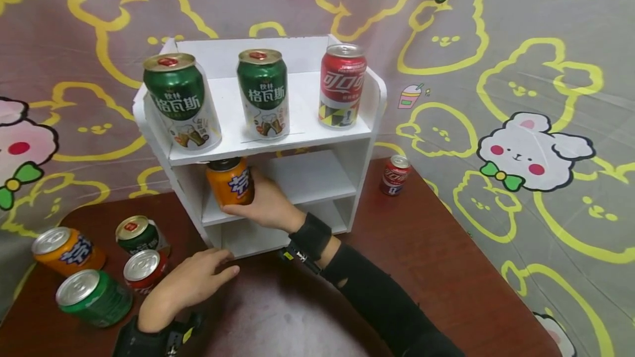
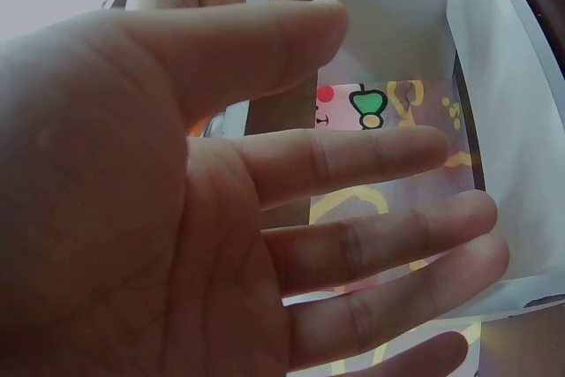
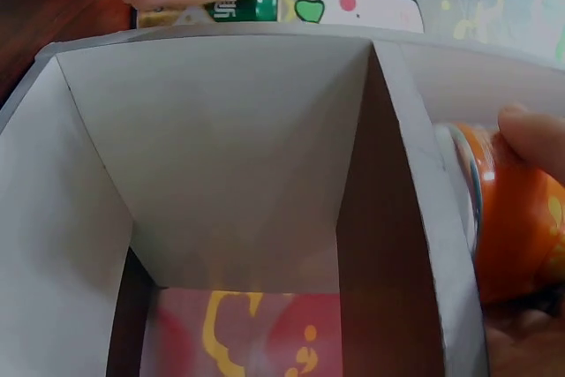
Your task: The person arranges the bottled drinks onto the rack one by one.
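Note:
My right hand [image 1: 270, 203] grips an orange soda can [image 1: 231, 180] at the left end of the white shelf unit's middle shelf [image 1: 317, 178]. Fingers and thumb curl round its side. In the right wrist view the orange can [image 3: 516, 218] shows its base end at the shelf board's edge. My left hand [image 1: 190, 282] hovers before the unit's lower left corner with fingers extended and nothing held. The left wrist view shows that palm [image 2: 221, 245] with its fingers spread. Close beside it on the table is a red can [image 1: 145, 271].
On the top shelf [image 1: 223, 103] stand two green-and-white cans [image 1: 181, 103] [image 1: 263, 95] and a red cola can [image 1: 343, 87]. Left on the table are an orange can [image 1: 69, 252], a green can [image 1: 94, 299] and a dark green can [image 1: 141, 236]. A small red can [image 1: 395, 175] stands right of the unit.

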Demonstrator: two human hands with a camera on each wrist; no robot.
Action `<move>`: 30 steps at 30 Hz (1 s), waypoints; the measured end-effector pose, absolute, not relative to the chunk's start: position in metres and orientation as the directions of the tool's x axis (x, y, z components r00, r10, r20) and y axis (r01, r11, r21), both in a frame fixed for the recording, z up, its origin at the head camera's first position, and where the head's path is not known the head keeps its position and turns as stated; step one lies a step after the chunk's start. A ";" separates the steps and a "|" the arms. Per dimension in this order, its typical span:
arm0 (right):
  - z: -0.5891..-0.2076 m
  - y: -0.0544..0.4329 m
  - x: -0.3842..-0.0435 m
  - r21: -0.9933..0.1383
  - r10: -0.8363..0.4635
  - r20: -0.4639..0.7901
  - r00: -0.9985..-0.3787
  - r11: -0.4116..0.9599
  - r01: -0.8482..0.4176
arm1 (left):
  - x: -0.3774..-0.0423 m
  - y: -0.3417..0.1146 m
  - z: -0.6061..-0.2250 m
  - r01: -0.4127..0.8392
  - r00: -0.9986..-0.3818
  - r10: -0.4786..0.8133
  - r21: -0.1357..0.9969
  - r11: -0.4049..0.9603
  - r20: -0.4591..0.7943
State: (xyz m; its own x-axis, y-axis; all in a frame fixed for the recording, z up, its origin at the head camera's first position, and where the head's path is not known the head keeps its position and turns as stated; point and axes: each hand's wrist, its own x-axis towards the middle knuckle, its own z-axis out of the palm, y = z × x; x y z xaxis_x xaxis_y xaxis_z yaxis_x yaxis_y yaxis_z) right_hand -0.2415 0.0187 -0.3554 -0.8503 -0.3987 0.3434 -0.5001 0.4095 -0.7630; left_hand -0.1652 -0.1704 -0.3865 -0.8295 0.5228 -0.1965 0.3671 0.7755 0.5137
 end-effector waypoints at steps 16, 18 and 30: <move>-0.352 0.005 -0.230 -0.670 -0.275 0.354 -0.894 0.593 -0.447 | -0.164 -0.173 -0.385 0.389 -0.828 0.532 0.505 0.771 -0.175; -0.351 0.007 -0.232 -0.698 -0.289 0.356 -0.889 0.550 -0.458 | -0.164 -0.172 -0.385 0.385 -0.825 0.535 0.510 0.769 -0.183; -0.341 0.019 -0.248 -0.806 -0.546 0.280 -0.789 0.312 -0.502 | -0.163 -0.172 -0.385 0.383 -0.828 0.530 0.504 0.774 -0.185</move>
State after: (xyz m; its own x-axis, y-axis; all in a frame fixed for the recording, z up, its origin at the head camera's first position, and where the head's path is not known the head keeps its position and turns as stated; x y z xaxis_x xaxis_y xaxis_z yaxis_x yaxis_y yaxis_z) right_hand -0.2485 0.0190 -0.3408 -0.7893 -0.5463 0.2803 -0.5024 0.3121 -0.8063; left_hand -0.1632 -0.1723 -0.3853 -0.8276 0.5299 -0.1852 0.3829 0.7741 0.5041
